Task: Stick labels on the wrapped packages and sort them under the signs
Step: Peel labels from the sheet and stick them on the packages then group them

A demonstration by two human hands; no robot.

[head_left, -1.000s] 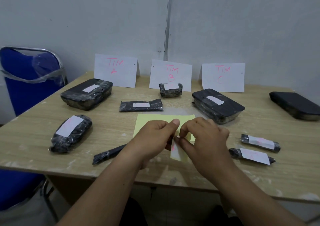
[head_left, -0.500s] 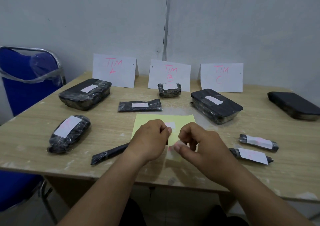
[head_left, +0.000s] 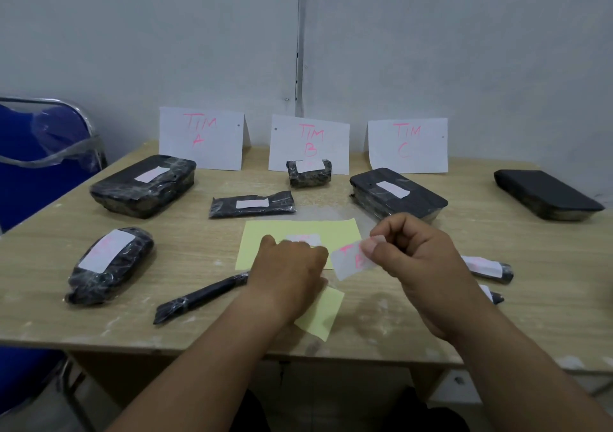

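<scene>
Table [head_left: 381, 312]: wrapped packages lie scattered, unlabelled pen-shaped package [head_left: 199, 299] near left hand [head_left: 288, 275]. Signs [head_left: 308, 143] read TIM A, TIM B, TIM C. Yellow sheet [head_left: 341, 232] pinned under left hand, fingers curled, grip unclear. Right hand [head_left: 418, 255] pinches label [head_left: 351, 260], pink "T", "B". Advice: keep sticky side clear, press flat onto package.

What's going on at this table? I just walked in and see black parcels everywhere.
A person is labelling wrapped packages. The right hand pinches a peeled white label with pink writing, while the left hand rests on the yellow backing sheet. A thin black package by the left hand has no label; the signs stand behind.
</scene>
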